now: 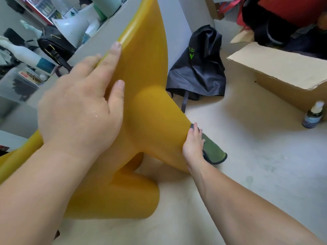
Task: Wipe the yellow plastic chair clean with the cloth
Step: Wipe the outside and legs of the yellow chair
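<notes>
We have the yellow plastic chair (146, 106) tipped on its side on the floor, legs towards us. Our left hand (77, 106) lies flat and open on the seat's underside, steadying it. Our right hand (193, 144) wraps the green cloth (215, 152) round the far leg near its foot, so we judge the leg-wiping is in hand. Next we would draw the cloth along that leg, keeping the chair braced. A black bag (198, 68) beyond carries green marks we cannot read; the spray bottle (313, 115) label is too small.
</notes>
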`<action>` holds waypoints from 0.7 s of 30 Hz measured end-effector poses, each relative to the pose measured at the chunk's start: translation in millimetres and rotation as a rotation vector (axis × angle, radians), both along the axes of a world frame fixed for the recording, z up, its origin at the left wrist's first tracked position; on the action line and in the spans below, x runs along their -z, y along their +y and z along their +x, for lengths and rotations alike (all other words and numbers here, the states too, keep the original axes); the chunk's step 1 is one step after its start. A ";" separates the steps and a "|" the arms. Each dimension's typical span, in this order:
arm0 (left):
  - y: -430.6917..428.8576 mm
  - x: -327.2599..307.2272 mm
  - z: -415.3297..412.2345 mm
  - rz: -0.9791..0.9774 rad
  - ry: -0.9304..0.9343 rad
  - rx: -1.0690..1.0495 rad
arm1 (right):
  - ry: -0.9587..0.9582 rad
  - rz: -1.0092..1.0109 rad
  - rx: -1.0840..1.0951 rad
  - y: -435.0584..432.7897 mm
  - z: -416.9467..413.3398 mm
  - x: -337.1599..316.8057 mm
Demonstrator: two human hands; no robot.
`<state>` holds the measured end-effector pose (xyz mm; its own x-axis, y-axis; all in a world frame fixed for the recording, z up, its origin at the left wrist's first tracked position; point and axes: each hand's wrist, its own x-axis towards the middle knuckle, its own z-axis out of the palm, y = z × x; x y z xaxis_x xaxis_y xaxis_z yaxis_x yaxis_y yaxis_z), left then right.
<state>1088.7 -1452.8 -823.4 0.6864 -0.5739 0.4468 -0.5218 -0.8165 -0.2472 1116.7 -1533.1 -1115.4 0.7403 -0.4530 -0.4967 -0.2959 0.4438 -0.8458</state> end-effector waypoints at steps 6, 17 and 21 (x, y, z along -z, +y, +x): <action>2.5 7.2 2.5 -0.042 -0.039 0.013 | -0.434 -0.320 0.037 -1.9 9.9 -71.6; -5.3 2.2 -3.2 -0.048 -0.020 -0.048 | 0.069 0.014 -0.062 -10.3 7.7 -19.1; -3.3 0.6 -7.1 -0.071 -0.032 -0.047 | -0.197 -0.326 -0.066 46.5 -26.5 -73.5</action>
<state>1081.6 -1456.1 -824.0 0.6965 -0.5074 0.5074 -0.4756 -0.8559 -0.2032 1090.2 -1486.6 -1041.9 0.8403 -0.5116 -0.1795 -0.1325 0.1273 -0.9830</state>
